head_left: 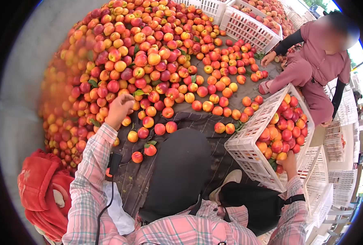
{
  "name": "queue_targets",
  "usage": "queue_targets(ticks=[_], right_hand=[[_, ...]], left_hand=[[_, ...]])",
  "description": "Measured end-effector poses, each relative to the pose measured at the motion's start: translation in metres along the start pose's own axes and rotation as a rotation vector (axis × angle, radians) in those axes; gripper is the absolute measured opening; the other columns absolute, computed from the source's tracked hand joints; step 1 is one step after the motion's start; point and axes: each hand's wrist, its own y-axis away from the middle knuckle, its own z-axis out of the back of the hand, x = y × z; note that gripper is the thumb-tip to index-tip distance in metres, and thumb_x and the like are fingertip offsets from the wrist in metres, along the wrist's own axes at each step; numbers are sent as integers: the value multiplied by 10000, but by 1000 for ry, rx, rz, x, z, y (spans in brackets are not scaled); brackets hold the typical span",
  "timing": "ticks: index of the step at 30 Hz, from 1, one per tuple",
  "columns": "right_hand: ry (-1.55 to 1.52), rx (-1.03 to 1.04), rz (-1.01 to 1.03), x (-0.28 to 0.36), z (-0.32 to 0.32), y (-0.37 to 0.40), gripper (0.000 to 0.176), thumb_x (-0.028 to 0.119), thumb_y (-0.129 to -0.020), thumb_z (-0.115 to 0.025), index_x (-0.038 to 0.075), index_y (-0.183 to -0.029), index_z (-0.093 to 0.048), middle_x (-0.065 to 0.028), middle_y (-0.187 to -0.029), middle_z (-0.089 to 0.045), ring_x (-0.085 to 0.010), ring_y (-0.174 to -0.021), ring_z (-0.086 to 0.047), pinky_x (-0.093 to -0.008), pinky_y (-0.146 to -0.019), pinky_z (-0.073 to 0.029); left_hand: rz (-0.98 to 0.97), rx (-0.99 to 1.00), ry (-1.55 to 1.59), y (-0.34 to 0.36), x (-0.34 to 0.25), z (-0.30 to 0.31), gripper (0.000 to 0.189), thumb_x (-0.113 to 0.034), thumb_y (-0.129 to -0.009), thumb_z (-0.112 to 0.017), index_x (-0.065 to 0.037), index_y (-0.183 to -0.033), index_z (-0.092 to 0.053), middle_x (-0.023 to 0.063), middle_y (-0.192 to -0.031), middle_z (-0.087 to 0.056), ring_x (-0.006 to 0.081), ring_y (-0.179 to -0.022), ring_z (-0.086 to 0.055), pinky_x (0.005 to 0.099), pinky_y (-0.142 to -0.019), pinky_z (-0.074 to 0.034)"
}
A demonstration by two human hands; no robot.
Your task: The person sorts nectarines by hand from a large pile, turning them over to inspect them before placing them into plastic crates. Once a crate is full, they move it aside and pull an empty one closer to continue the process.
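Note:
A large heap of red and yellow nectarines covers the dark cloth. My left hand is at the heap's near edge with its fingers curled; what they hold, if anything, is hidden. At the right stands a white slatted crate, tilted in view and filled with nectarines. My right hand is at the crate's near right corner, by the fruit and some green leaves, its fingers partly hidden among them.
A co-worker in pink crouches at the upper right. White crates of fruit stand behind the heap. Stacked crates line the right side. A red cloth bundle lies at the lower left. Loose nectarines lie before my knee.

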Motion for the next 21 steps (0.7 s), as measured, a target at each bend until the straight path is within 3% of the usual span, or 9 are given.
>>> queue_targets(ticks=[2,4,7,9,13,15,18,19,21], right_hand=[[43,182,228,-15,11,-15,555,170,-494,-871,1,-892,-524,-188,-814,-616,-382,-824,-613,-425,-736,-481],[86,277,284,-15,22,-26,561,180,-484,-876,-7,-883,-530,-189,-813,-623,-371,-826,-621,-415,-733,-484],[255,432,352,-10,27,-43,611,265,-453,-908,-12,-849,-535,-222,-786,-628,-401,-785,-626,-419,-679,-490],[185,444,389,-6,28,-39,587,238,-476,-898,-15,-863,-536,-207,-792,-632,-386,-799,-626,-418,-685,-489],[-75,430,374,11,36,-13,566,198,-525,-878,-17,-924,-538,-174,-796,-628,-373,-750,-616,-417,-684,-492],[-332,279,175,-8,19,0,564,99,-545,-836,-14,-1017,-548,-143,-866,-612,-318,-767,-594,-388,-707,-476],[-46,-12,286,-18,1,23,653,142,-578,-813,3,-1144,-520,-172,-1060,-571,-355,-981,-535,-417,-888,-430],[-52,3,277,-21,-6,30,653,142,-578,-813,3,-1144,-520,-172,-1060,-571,-355,-981,-535,-417,-888,-430],[-79,-139,348,-26,-19,39,691,132,-576,-794,29,-1198,-511,-170,-1152,-525,-356,-1091,-468,-427,-957,-373]], left_hand=[[68,59,-118,0,70,-15,161,-84,-784,-616,-30,-934,-594,24,-850,-606,99,-769,-566,249,-644,-485],[-127,101,-263,-1,116,-44,207,-89,-750,-630,-19,-943,-607,55,-830,-627,153,-728,-591,298,-676,-490],[-166,162,-475,-14,84,-94,317,-87,-749,-619,-48,-1062,-584,99,-981,-607,235,-886,-601,322,-782,-479],[-499,143,-613,-47,85,-122,436,-71,-719,-612,-75,-1146,-528,134,-1156,-526,314,-1057,-534,381,-870,-459],[-474,181,-816,-93,54,-166,496,-49,-702,-614,-118,-1183,-516,99,-1254,-462,343,-1057,-508,417,-841,-480],[-512,52,-1129,-120,70,-185,358,-88,-738,-609,-138,-1086,-544,91,-1179,-501,316,-1047,-504,428,-797,-472],[-454,41,-1246,-148,99,-198,275,-114,-755,-608,-134,-1025,-564,91,-1097,-500,297,-990,-509,401,-728,-495],[-465,2,-1256,-149,106,-200,251,-125,-765,-594,-131,-1014,-562,92,-1069,-492,296,-948,-520,397,-684,-514],[-501,-36,-1314,-145,110,-198,350,-132,-696,-673,-92,-1015,-533,110,-1042,-494,290,-875,-547,375,-663,-519]])
